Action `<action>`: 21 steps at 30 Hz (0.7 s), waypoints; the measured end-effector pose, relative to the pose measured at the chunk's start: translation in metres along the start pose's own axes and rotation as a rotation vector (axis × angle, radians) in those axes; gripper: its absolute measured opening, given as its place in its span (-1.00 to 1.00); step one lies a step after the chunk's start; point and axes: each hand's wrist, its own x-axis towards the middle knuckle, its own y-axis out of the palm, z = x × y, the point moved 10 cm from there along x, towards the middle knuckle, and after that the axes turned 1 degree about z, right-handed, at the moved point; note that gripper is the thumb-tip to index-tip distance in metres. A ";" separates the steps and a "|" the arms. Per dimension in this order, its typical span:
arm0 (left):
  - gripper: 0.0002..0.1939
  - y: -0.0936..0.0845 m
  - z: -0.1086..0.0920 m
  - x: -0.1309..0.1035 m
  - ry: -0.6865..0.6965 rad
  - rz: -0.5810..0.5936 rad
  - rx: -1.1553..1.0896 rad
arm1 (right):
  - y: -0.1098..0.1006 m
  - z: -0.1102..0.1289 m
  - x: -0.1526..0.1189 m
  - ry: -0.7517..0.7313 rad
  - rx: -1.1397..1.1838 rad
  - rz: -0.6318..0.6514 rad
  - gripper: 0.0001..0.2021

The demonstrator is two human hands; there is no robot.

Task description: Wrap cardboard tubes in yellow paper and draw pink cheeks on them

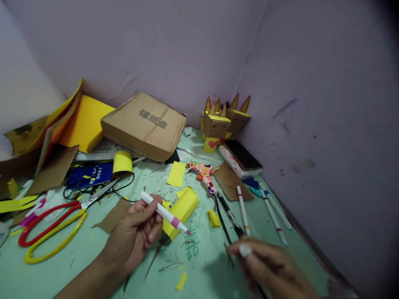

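My left hand (137,232) pinches a white marker (163,212) with a pink band; its uncapped pink tip points down to the right. Behind the marker, a folded yellow paper piece (185,207) lies on the green table cover (102,270). My right hand (264,265) is at the lower right, partly blurred, its fingers drawn together near a black cable; what they hold, if anything, cannot be made out. A black pen-like tool (229,211) lies just beyond these fingers. Green marker lines (190,245) show on the cover between the hands.
Red-and-yellow scissors (56,228) lie left, near a yellow paper roll (122,164). A cardboard box (143,124) stands behind. A patterned glue gun (204,174), cardboard figures (216,124), a phone (241,154) and several white markers (243,209) are at the right.
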 end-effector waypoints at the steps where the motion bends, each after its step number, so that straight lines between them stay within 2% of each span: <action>1: -0.86 0.000 0.000 0.000 0.001 -0.001 -0.002 | -0.028 0.002 0.003 -0.014 -0.094 -0.123 -0.60; 3: -0.86 -0.001 0.000 0.001 0.002 -0.004 0.007 | -0.077 0.002 0.011 -0.033 -0.272 -0.346 -0.63; 4: -0.85 -0.003 0.001 0.002 0.006 -0.005 0.016 | -0.095 -0.001 0.016 -0.012 -0.358 -0.420 -0.64; 6: -0.84 -0.006 0.002 0.005 0.017 -0.010 0.042 | -0.109 0.000 0.028 -0.032 -0.542 -0.455 -0.64; 8: -0.82 -0.007 0.003 0.006 0.031 0.007 0.072 | -0.107 0.016 0.026 -0.147 -0.695 -0.545 -0.60; 10: -0.77 -0.002 0.005 0.004 0.041 0.068 0.118 | -0.091 0.032 0.012 -0.229 -0.671 -0.639 -0.61; 11: -0.74 0.003 0.007 0.000 0.040 0.119 0.156 | -0.074 0.033 0.010 -0.230 -0.577 -0.568 -0.66; 12: -0.72 0.009 0.010 -0.005 0.038 0.170 0.205 | -0.050 0.033 0.011 -0.213 -0.478 -0.439 -0.70; 13: -0.70 0.015 0.013 -0.011 0.038 0.211 0.261 | -0.019 0.032 0.012 -0.192 -0.379 -0.252 -0.72; 15: -0.68 0.023 0.017 -0.023 0.055 0.252 0.388 | 0.054 0.023 0.009 -0.091 -0.254 0.222 -0.72; 16: -0.67 0.025 0.017 -0.029 0.080 0.254 0.446 | 0.081 0.019 0.004 -0.039 -0.237 0.384 -0.72; 18: -0.63 0.028 0.013 -0.037 0.156 0.278 0.551 | 0.107 0.019 0.002 -0.034 -0.251 0.474 -0.77; 21: -0.58 0.031 -0.004 -0.041 0.388 0.335 0.742 | 0.107 0.024 0.011 -0.056 -0.129 0.421 -0.80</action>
